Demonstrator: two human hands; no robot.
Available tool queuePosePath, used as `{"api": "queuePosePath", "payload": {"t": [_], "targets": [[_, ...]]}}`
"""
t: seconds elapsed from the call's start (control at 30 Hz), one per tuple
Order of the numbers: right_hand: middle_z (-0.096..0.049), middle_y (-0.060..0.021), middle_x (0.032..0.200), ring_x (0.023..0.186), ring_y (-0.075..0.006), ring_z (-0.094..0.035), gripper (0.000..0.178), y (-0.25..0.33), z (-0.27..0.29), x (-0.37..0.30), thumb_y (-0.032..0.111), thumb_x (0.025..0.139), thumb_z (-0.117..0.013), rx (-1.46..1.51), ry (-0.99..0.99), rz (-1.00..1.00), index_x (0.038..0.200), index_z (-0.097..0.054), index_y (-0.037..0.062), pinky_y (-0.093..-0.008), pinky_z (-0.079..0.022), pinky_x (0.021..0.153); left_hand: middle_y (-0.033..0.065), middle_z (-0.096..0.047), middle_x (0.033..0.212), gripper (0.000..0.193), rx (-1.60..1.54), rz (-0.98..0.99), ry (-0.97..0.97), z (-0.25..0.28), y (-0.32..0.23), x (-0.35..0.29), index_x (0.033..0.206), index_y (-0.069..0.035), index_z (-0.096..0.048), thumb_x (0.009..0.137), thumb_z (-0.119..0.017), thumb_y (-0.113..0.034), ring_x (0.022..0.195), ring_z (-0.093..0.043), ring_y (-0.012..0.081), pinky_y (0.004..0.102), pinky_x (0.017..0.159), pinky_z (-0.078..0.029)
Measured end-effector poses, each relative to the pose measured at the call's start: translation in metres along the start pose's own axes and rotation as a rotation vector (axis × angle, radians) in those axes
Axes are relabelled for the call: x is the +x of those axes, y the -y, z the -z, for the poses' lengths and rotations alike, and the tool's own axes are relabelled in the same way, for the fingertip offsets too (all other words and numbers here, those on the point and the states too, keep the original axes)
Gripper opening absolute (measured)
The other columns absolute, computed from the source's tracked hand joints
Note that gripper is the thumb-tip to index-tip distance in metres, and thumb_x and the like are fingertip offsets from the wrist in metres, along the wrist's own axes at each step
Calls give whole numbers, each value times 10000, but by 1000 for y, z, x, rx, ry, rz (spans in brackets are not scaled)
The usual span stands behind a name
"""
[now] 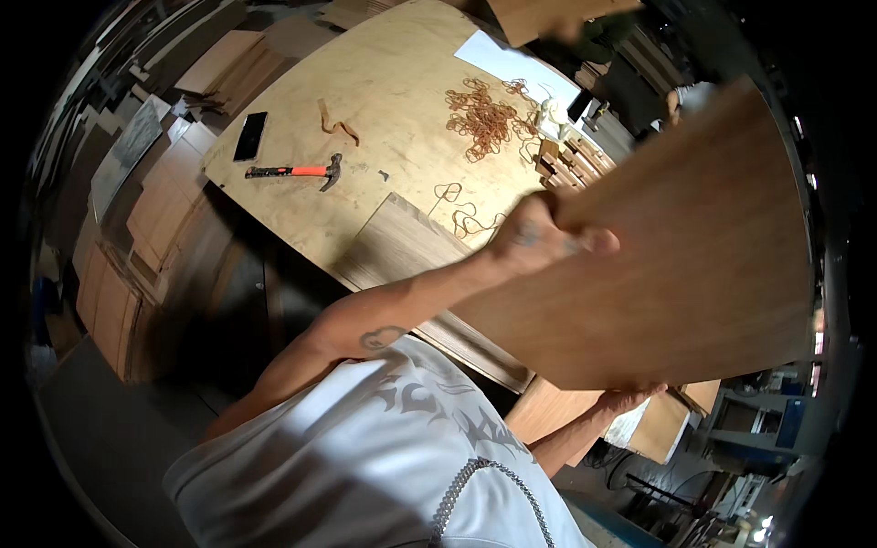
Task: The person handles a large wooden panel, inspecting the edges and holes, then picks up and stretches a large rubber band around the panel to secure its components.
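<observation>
A large flat wooden board (676, 247) is raised and tilted in front of me at the right. My left hand (539, 233) is closed on its left edge, the thumb lying across the near face. At the lower edge, my right hand (632, 397) holds the board from below, its fingers partly hidden behind it. Beneath my left forearm, a grey-brown wood-grain panel (393, 239) lies on the table's near edge.
On the pale wooden table (384, 82) lie a claw hammer (297, 172) with an orange-black handle, a phone (250, 136), a heap of rubber bands (480, 119) and a white sheet (512, 64). Small wooden blocks (575, 164) sit beyond the board. Stacked panels (169, 210) stand at left.
</observation>
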State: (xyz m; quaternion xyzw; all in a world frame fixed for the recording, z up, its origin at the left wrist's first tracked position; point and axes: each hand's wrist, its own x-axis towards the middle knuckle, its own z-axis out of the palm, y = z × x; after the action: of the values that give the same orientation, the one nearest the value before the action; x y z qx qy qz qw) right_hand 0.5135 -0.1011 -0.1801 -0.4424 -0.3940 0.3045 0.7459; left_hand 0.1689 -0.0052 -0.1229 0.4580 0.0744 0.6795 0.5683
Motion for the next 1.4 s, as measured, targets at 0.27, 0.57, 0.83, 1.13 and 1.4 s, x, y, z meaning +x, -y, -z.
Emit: {"api": "queuePosePath", "payload": {"t": [0.27,0.57,0.83,1.13,1.4], "targets": [[-474,-100,1285,1083,-204,-513,761,-16,-96,-32,675,878,-298,-145,-207,124,1365,-352,92,-317,-489,822,-75,-471,631,605,518,36,-373,46,-70,-17,830,6,-575,766,-646,-591,568,-402,12,179,463,-300],[-496,-79,1236,1031,-170,-519,641,-15,-104,2,564,904,-430,-59,-173,234,1319,-404,76,-308,-462,837,-72,-465,655,381,400,-226,-438,76,-93,4,859,-35,-569,858,-630,-411,572,-360,9,180,497,-255],[-472,-104,1280,1159,-207,-461,611,63,-111,40,510,921,-446,111,-229,168,1276,-433,13,-339,-390,973,-56,-504,803,473,394,-114,-366,55,-137,39,1020,-22,-545,771,-740,-373,712,-445,36,181,613,-369],[-504,-48,794,747,-124,-477,527,97,-149,40,521,955,-341,-109,-89,377,911,-509,23,-263,-383,706,86,-535,1028,627,444,-148,-325,43,-141,26,1157,72,-463,806,-689,-396,927,-523,152,280,832,-416],[-555,-109,1062,992,-214,-527,680,67,-119,46,607,928,-264,-278,-509,239,1121,-526,10,-344,-411,915,104,-542,1109,569,435,-95,-255,48,-144,34,1231,81,-431,745,-688,-65,1032,-516,169,278,911,-390]]}}
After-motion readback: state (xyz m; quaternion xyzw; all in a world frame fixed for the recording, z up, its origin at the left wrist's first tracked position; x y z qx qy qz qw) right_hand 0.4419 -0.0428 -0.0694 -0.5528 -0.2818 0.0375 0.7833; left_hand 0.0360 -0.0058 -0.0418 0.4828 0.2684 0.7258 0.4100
